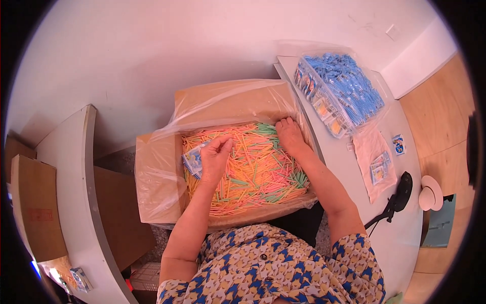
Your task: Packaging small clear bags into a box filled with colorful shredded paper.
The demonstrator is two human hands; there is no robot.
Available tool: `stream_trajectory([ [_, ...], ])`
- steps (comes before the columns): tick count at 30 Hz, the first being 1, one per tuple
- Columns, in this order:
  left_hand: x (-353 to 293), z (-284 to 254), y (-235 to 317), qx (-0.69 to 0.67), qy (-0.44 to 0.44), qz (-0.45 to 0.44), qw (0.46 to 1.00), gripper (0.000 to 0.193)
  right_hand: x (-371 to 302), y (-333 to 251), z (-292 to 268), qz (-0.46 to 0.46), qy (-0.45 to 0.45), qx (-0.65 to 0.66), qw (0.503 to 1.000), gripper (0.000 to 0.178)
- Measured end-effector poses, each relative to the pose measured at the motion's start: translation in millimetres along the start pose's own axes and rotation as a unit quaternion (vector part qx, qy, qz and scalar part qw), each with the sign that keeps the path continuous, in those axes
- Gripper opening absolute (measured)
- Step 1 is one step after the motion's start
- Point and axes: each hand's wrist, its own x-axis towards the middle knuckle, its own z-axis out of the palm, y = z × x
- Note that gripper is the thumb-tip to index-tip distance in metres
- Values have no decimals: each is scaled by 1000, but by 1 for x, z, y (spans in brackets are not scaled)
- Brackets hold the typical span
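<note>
A large cardboard box (158,175) lined with clear plastic sits in front of me, full of thin pastel sticks (253,169) in orange, yellow, pink and green. My left hand (215,159) is over the left part of the pile, thumb and fingers pinched together. A small blue-and-white plastic packet (193,161) is held in that hand and sticks out on its left side. At the box's far right corner, my right hand (290,136) reaches down beside a bunch of green sticks. Its fingers are curled, and whatever they grip is hidden.
Right of the box, a table (349,202) bears a clear bin (341,93) of blue-and-white packets, a pink cloth (374,164) with packets on it, a loose packet (399,144) and a black device (402,191). At left stands another table (68,152) with a cardboard carton (38,205) beside it.
</note>
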Motion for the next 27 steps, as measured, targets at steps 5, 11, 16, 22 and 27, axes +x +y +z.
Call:
stream_trajectory([
  [5,1,0,0,-10,-1,8,1000,15,0,-1,-31,-19,47,-30,998,4],
  [11,0,-2,1,-9,-2,1,1000,16,-6,-5,-60,53,55,69,995,7],
  [16,0,-4,-1,5,-9,4,1000,18,-7,-26,-66,316,-205,693,614,10],
  [22,-1,0,-1,-7,-17,4,1000,17,35,-39,-34,384,-125,793,457,9],
  [27,1,1,5,-19,-1,8,1000,14,32,-36,-17,405,-67,808,422,14],
])
